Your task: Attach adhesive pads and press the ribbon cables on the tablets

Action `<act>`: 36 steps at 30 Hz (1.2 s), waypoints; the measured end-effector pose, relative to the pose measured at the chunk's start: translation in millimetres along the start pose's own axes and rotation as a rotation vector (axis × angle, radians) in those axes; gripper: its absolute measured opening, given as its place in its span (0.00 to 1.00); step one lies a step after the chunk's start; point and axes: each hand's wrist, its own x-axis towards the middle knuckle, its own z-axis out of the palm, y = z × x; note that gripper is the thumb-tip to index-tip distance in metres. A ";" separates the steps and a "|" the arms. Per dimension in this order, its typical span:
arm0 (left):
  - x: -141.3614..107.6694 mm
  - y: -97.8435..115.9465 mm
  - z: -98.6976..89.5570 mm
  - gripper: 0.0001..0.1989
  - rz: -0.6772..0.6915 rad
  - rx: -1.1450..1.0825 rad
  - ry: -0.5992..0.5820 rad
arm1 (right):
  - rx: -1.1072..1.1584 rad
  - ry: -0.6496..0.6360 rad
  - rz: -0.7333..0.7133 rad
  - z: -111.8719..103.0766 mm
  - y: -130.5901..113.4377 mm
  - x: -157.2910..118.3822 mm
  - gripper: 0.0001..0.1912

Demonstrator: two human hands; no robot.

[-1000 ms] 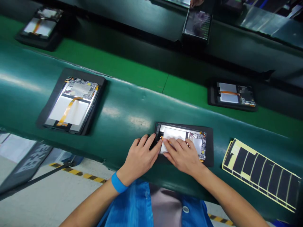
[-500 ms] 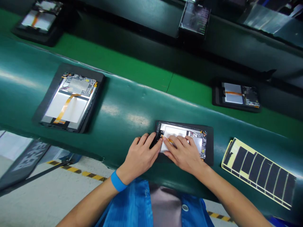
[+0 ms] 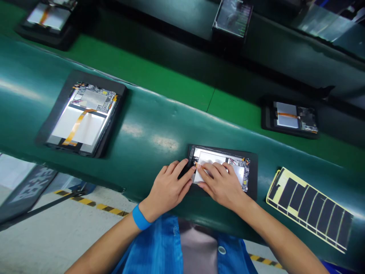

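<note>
In front of me an opened tablet (image 3: 238,161) lies on a dark foam pad (image 3: 253,177), its battery (image 3: 212,157) and circuit board showing. My left hand (image 3: 172,184) is at the tablet's left end, fingers bent over its edge and the index fingertip by an orange ribbon cable. My right hand (image 3: 221,182) lies across the battery, its index and thumb bent in at that cable's end. The fingertips of both hands nearly meet there. Most of the cable and its connector are hidden under my fingers.
Another opened tablet (image 3: 82,118) sits on its pad to the left. A yellow sheet of black adhesive strips (image 3: 310,209) lies at right. Beyond the bench edge, a green conveyor (image 3: 182,89) carries tablets (image 3: 288,115) on pads. A dark-screened device (image 3: 232,19) stands at the back.
The view has shifted slightly. Both hands stay at the tablet's left end, with only small fingertip movement at the ribbon cable.
</note>
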 end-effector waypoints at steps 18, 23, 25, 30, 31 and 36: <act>-2.4 -3.9 1.6 0.19 0.004 -0.050 -0.025 | 0.014 0.017 -0.007 2.5 2.6 1.2 0.23; -2.1 -4.5 0.2 0.19 0.007 -0.051 -0.030 | 0.025 0.013 -0.019 1.5 4.1 0.3 0.22; -2.3 -4.9 -0.1 0.19 0.002 -0.066 -0.034 | 0.032 0.003 -0.019 1.0 4.7 0.9 0.22; -3.1 -6.7 0.0 0.20 0.003 -0.082 -0.064 | 0.047 -0.001 -0.016 2.6 5.9 1.3 0.21; -2.9 -6.7 -0.2 0.20 0.006 -0.078 -0.068 | 0.052 -0.001 -0.018 3.3 6.3 1.0 0.21; 1.4 -5.0 -2.9 0.22 0.038 -0.027 -0.091 | 0.095 0.046 -0.028 4.2 8.4 -1.2 0.21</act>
